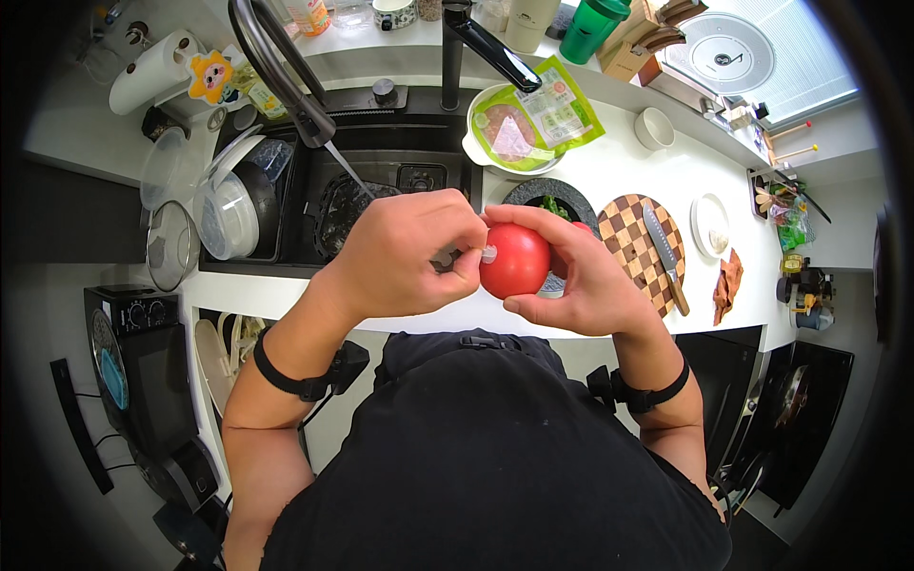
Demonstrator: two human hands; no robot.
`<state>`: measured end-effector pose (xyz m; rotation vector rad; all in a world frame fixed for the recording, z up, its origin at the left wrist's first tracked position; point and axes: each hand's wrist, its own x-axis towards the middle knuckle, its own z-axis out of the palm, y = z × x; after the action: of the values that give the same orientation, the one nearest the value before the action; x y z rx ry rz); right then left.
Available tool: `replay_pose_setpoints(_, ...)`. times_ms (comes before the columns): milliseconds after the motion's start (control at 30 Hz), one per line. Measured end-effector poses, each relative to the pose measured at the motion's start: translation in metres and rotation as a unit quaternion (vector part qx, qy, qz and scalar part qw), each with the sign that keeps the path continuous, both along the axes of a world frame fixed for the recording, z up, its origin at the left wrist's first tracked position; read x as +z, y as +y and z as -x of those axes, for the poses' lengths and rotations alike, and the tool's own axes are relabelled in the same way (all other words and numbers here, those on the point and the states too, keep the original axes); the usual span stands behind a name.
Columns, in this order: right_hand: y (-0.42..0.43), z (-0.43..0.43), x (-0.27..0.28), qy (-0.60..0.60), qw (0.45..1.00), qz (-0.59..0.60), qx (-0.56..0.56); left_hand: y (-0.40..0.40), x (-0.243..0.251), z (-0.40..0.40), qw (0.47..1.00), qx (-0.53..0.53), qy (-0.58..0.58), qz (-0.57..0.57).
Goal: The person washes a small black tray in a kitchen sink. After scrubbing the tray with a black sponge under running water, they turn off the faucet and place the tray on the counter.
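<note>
My right hand [589, 275] is wrapped around a red tomato [520, 260], holding it above the counter's front edge. My left hand [410, 257] pinches a small pale, translucent piece [489, 254] between thumb and forefinger. That piece touches the tomato's left side; what it is cannot be made out. Behind the hands stands a dark speckled bowl [525, 190] with green vegetables [555, 207] in it. Part of another red item [583, 227] shows behind my right fingers, mostly hidden. Water [350, 170] runs from the grey faucet [312, 121] into the black sink [421, 160].
Right of the bowl, a kitchen knife [660, 239] lies on a round checkered cutting board [623, 223]. Beyond are a white plate [702, 207] and a crumpled brown piece [727, 289]. A green food package [571, 107] rests on a white pot [473, 146]. Dishes [243, 207] crowd the sink's left side.
</note>
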<state>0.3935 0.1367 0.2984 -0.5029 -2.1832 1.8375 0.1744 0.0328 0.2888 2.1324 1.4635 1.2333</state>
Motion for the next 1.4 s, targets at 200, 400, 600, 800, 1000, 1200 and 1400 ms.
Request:
replay_pose_setpoints(200, 0.002, -0.004, -0.003, 0.007, 0.999, 0.040, 0.002, -0.003, -0.002, 0.005, 0.979, 0.004, -0.160, 0.124)
replay_pose_setpoints(400, 0.009, -0.012, -0.011, -0.010, 0.999, 0.043, 0.001, 0.003, -0.054, 0.019, 0.867, 0.052, -0.384, 0.314)
replay_pose_setpoints(600, 0.007, -0.026, -0.023, -0.002, 0.995, 0.087, -0.054, 0.014, -0.144, 0.036, 0.777, 0.097, -0.495, 0.376)
replay_pose_setpoints(800, 0.010, -0.059, -0.032, 0.030, 0.985, 0.108, -0.128, 0.025, -0.232, 0.041, 0.738, 0.278, -0.422, 0.447)
replay_pose_setpoints(1000, 0.010, -0.099, -0.027, 0.050, 0.962, 0.101, -0.248, 0.029, -0.268, 0.044, 0.751, 0.276, -0.361, 0.478)
replay_pose_setpoints(1200, -0.003, -0.126, -0.027, 0.046, 0.936, 0.113, -0.329, 0.045, -0.267, 0.037, 0.764, 0.251, -0.288, 0.520)
replay_pose_setpoints(1400, -0.013, -0.131, -0.032, 0.050, 0.932, 0.115, -0.341, 0.058, -0.269, 0.042, 0.742, 0.317, -0.274, 0.524)
